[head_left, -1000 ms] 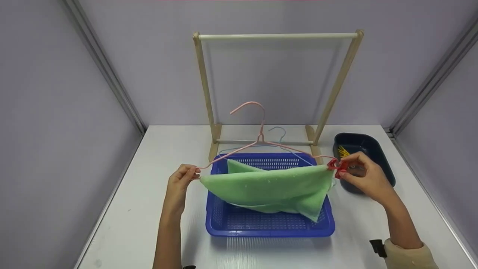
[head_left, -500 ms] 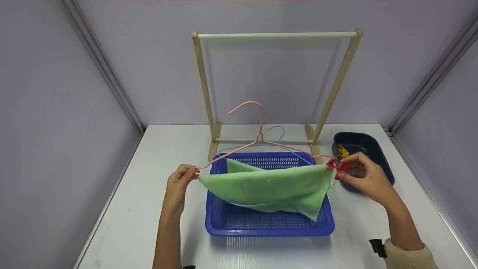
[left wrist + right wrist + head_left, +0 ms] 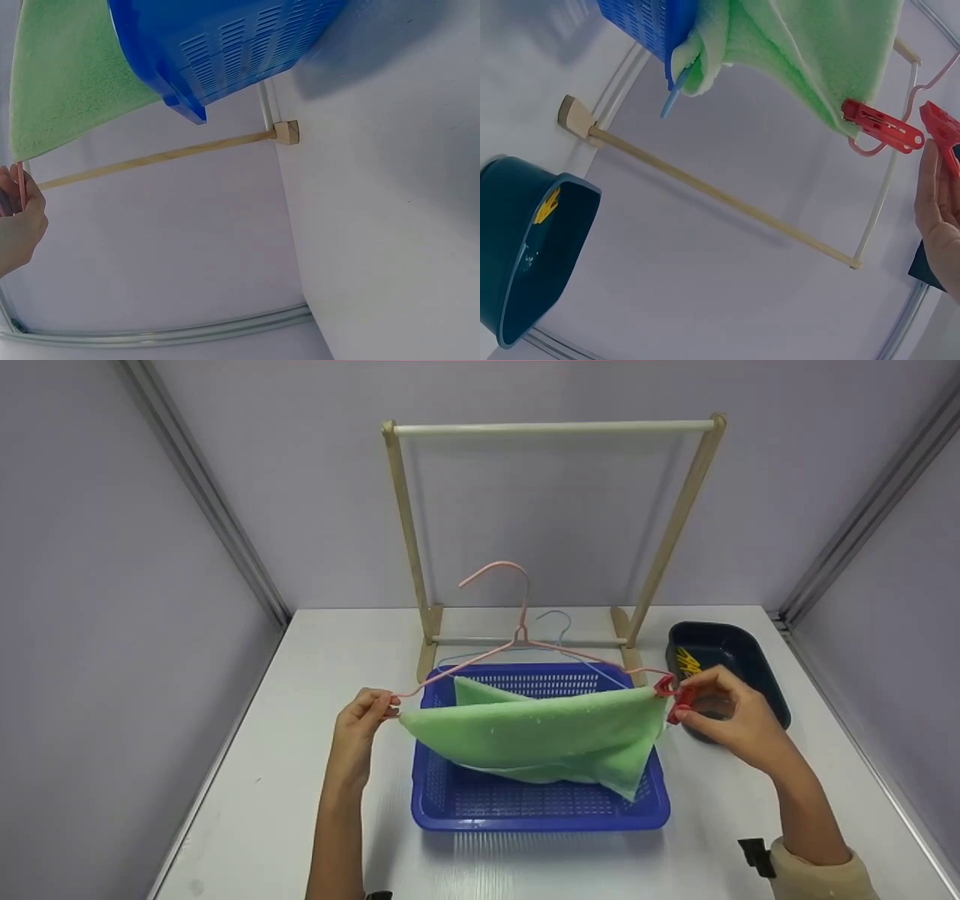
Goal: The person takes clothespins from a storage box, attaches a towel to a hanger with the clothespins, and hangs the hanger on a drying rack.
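My left hand [image 3: 360, 724] pinches the left end of a pink clothes hanger [image 3: 521, 636], its hook pointing up. A light green towel [image 3: 536, 739] hangs folded over the hanger's bottom bar, above a blue basket. One red clothespin [image 3: 883, 126] grips the towel's right corner at the hanger's right end. A second red clothespin [image 3: 679, 707] is between the thumb and fingers of my right hand [image 3: 739, 720], close beside the clipped one. In the right wrist view, that second clothespin [image 3: 943, 129] appears apart from the towel.
The blue perforated basket [image 3: 540, 821] stands under the towel. Behind it are a light blue hanger [image 3: 559, 619] and a wooden rack with a white rod [image 3: 555, 428]. A dark teal bin [image 3: 776, 690] at the right holds yellow clothespins [image 3: 688, 662].
The clothespin in my right hand has tilted and dropped slightly, moving a little toward the towel. The hanger, towel and left hand stay nearly still.
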Demonstrator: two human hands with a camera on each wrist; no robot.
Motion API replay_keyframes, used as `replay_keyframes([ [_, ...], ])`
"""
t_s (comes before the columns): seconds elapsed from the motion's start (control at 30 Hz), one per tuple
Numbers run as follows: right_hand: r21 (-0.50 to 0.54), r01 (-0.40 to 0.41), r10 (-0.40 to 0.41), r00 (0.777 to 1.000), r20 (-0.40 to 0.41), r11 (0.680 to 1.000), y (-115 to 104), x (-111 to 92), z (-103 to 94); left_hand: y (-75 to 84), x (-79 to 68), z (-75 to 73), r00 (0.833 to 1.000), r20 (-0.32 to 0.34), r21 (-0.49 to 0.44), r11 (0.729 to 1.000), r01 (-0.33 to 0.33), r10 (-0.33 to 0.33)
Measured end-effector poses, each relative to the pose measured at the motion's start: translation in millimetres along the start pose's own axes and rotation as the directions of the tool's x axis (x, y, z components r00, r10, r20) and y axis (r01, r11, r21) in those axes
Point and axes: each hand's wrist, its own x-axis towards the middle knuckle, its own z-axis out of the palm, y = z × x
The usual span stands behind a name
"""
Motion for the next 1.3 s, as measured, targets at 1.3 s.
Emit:
replay_keyframes([
  [1.3,0.173,0.044,-0.061,0.994,0.095,0.984,-11,4,32.1,1.0,-0.6,0.2,1.0,0.01,0.014,1.0,-0.005,0.004],
])
